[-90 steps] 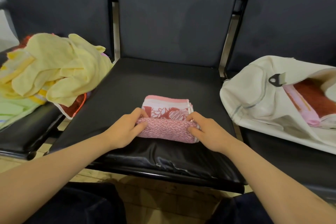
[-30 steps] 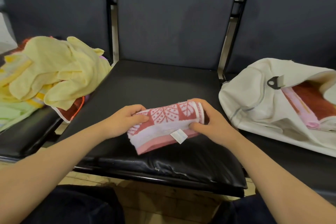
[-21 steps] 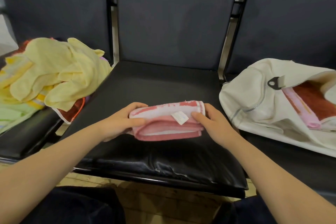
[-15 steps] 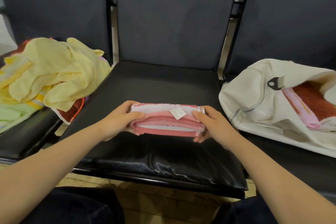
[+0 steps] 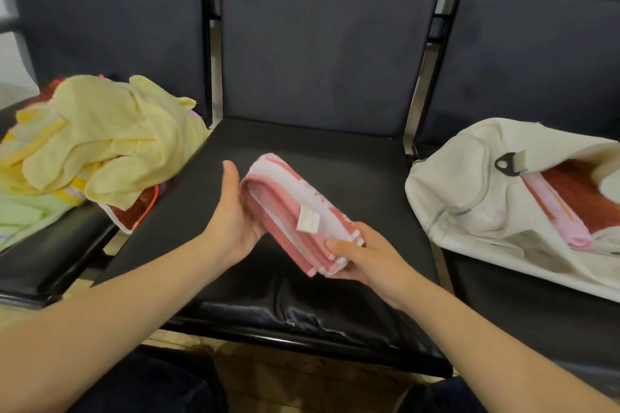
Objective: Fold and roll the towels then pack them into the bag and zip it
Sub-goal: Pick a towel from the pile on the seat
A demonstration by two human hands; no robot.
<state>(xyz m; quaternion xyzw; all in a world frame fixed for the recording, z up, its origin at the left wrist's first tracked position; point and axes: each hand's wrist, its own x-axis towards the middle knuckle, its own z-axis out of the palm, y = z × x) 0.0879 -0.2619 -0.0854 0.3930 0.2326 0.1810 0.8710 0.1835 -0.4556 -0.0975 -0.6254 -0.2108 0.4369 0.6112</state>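
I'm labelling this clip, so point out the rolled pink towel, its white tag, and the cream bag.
rolled pink towel (image 5: 283,208), head view, on its pink striped side.
white tag (image 5: 308,222), head view, centre of the tag.
cream bag (image 5: 453,178), head view, on its left side panel.

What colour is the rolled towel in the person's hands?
Pink and white, striped, on the rolled towel; the head view shows it.

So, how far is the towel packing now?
Done: some towels already lie inside the open bag. In hand: the left hand and right hand hold a rolled pink towel above the seat. Left: the towel pile, then zipping.
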